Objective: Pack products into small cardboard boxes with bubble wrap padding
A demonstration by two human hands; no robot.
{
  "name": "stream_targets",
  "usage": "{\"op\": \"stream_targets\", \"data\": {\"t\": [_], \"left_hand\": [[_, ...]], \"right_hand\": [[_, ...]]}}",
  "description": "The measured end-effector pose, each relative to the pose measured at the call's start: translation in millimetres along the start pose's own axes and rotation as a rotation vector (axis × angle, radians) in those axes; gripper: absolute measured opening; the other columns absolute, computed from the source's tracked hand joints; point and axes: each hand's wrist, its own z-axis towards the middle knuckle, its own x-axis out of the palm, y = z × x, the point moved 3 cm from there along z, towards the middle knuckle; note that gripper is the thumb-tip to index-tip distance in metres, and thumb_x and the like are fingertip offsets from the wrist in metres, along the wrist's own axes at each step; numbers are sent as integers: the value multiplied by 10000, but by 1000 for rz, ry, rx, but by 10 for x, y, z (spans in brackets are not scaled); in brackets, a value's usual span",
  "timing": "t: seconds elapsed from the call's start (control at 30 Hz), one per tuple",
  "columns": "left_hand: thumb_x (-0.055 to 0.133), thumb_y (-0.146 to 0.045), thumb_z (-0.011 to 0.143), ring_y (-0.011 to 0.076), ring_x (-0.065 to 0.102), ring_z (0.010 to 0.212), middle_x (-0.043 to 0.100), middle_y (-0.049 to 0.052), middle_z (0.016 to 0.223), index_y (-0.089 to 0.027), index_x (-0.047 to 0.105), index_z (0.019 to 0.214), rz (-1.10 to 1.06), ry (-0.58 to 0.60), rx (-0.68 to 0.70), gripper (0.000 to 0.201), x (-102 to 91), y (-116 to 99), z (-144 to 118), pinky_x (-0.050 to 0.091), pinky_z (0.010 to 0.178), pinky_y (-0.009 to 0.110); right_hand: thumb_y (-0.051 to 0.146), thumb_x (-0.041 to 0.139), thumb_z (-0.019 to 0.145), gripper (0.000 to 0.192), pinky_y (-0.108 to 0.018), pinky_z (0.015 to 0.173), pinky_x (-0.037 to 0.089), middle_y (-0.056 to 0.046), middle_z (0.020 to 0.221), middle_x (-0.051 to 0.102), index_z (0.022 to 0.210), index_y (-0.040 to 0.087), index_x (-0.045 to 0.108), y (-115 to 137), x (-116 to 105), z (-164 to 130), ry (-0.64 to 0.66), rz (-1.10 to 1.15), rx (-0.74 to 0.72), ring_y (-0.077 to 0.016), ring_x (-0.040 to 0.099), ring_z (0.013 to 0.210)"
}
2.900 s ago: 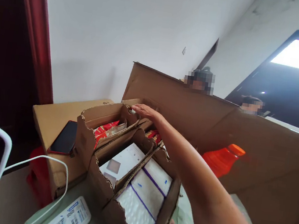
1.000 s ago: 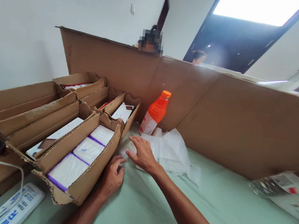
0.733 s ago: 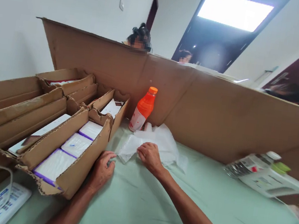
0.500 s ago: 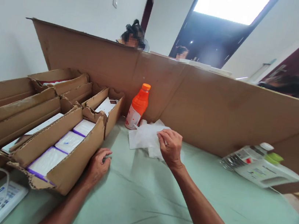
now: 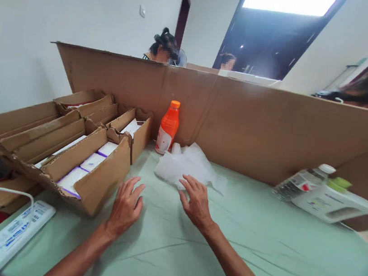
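Observation:
My left hand [image 5: 126, 204] is over the green-covered table [image 5: 161, 253], just right of the cardboard box with compartments, its fingers apart and nothing in them. My right hand [image 5: 195, 202] hovers at the near edge of some thin white sheets [image 5: 182, 170], fingers spread and holding nothing; whether the fingertips touch the sheets I cannot tell. Behind the sheets an orange bottle [image 5: 168, 129] stands upright with its cap on. A small white object [image 5: 176, 149], partly hidden, sits between bottle and sheets.
The divided cardboard box [image 5: 105, 186] at left holds white packs with purple edges [image 5: 91, 162]. Near it lies a white power strip [image 5: 16, 233] with a cable. A tall cardboard panel [image 5: 257, 125] closes the back. At right lie a clear bottle [image 5: 300, 184] and a white jug [image 5: 335, 205]. People are beyond the panel.
My right hand has let go of the white sheets and moved back toward me, its fingers opening. My left hand has lifted and spread its fingers. The view has shifted slightly.

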Motion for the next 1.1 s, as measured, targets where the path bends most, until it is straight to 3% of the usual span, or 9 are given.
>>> {"op": "stream_targets", "data": {"t": [0.1, 0.17, 0.3, 0.43, 0.57, 0.7, 0.9, 1.0, 1.1], "left_hand": [[585, -141, 849, 323, 405, 1420, 524, 129, 1453, -240, 592, 1283, 260, -196, 176, 445, -559, -381, -13, 312, 1167, 563], [590, -189, 869, 339, 375, 1438, 493, 155, 1483, -211, 559, 1321, 431, -296, 189, 454, -936, -480, 69, 262, 1178, 594], [497, -210, 898, 355, 614, 1170, 692, 189, 1194, -125, 573, 1309, 673, -180, 39, 426, -1350, -359, 309, 330, 1108, 600], [432, -131, 855, 322, 697, 869, 751, 152, 948, -121, 618, 1263, 731, -49, -87, 448, -1346, -238, 379, 499, 858, 469], [400, -133, 865, 314, 695, 925, 750, 150, 1038, -136, 657, 1186, 605, -58, 82, 411, -1253, -369, 245, 502, 833, 438], [432, -178, 905, 254, 706, 918, 761, 92, 1026, -188, 672, 1115, 374, -61, 221, 320, -1317, -581, 25, 527, 841, 379], [530, -176, 912, 193, 691, 987, 738, 31, 1057, -276, 650, 1169, 128, 88, 343, 301, -1488, -870, -231, 545, 865, 303], [590, -190, 893, 224, 641, 1102, 700, 51, 1131, -261, 653, 1180, 186, -89, 275, 303, -1564, -882, -387, 483, 1012, 367], [656, -287, 865, 271, 592, 1188, 645, 84, 1248, -233, 605, 1292, 166, -364, -4, 434, -1580, -684, -665, 396, 1118, 453]], "right_hand": [[214, 519, 907, 335, -480, 1012, 438, -112, 1361, 632, 1208, 215, 666, 125, -19, -430, 18, 56, -5, -293, 553, 1262], [200, 520, 892, 341, -494, 996, 457, -113, 1349, 641, 1193, 224, 677, 172, 12, -711, 49, 79, 18, -300, 564, 1253], [181, 518, 880, 376, -515, 1009, 467, -111, 1356, 639, 1218, 234, 676, 243, 64, -1072, 87, 114, 82, -307, 560, 1272], [172, 530, 863, 411, -519, 1036, 464, -123, 1368, 629, 1250, 218, 659, 289, 70, -1161, 98, 137, 127, -306, 564, 1276], [190, 538, 860, 458, -505, 1030, 485, -132, 1387, 611, 1310, 223, 614, 255, 70, -1178, 79, 162, 193, -296, 579, 1259], [199, 537, 857, 451, -513, 1036, 481, -138, 1384, 610, 1301, 212, 614, 225, 85, -1211, 31, 219, 228, -298, 581, 1250], [237, 533, 840, 383, -528, 1058, 447, -137, 1318, 657, 1196, 202, 669, 167, 97, -1213, -71, 480, 350, -297, 601, 1222], [258, 483, 863, 331, -514, 1052, 451, -129, 1252, 691, 1118, 203, 687, 105, 89, -1206, -86, 518, 415, -281, 620, 1191], [268, 463, 874, 301, -484, 1036, 462, -117, 1181, 715, 1055, 200, 693, 69, 30, -1203, -84, 558, 465, -266, 642, 1138]]}}
